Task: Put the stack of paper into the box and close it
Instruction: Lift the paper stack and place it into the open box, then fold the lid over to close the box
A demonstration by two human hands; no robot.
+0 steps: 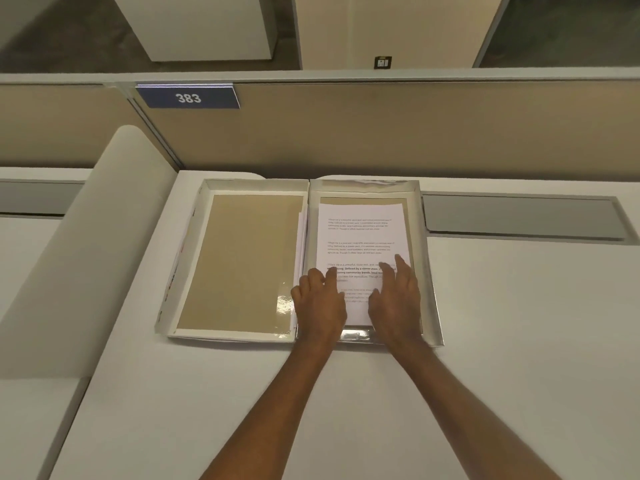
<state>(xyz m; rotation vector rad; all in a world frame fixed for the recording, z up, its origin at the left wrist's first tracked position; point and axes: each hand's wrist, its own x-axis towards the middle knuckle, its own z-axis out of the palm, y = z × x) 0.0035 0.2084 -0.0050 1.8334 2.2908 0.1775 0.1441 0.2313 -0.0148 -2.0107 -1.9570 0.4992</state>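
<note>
A flat hinged box lies open on the white table, its brown-lined lid (242, 258) folded out to the left and its shallow tray (424, 237) to the right. The stack of paper (360, 233), white sheets with printed text, lies inside the tray. My left hand (320, 303) rests on the stack's lower left part, fingers spread and flat. My right hand (394, 299) presses on the lower right part, fingers apart. Neither hand grips anything. The stack's near edge is hidden under both hands.
A large roll of white paper (93, 237) lies along the left of the table. A beige partition wall (381, 133) with a blue sign reading 383 (188, 97) stands behind the box. A grey recessed strip (519, 218) runs right of the box.
</note>
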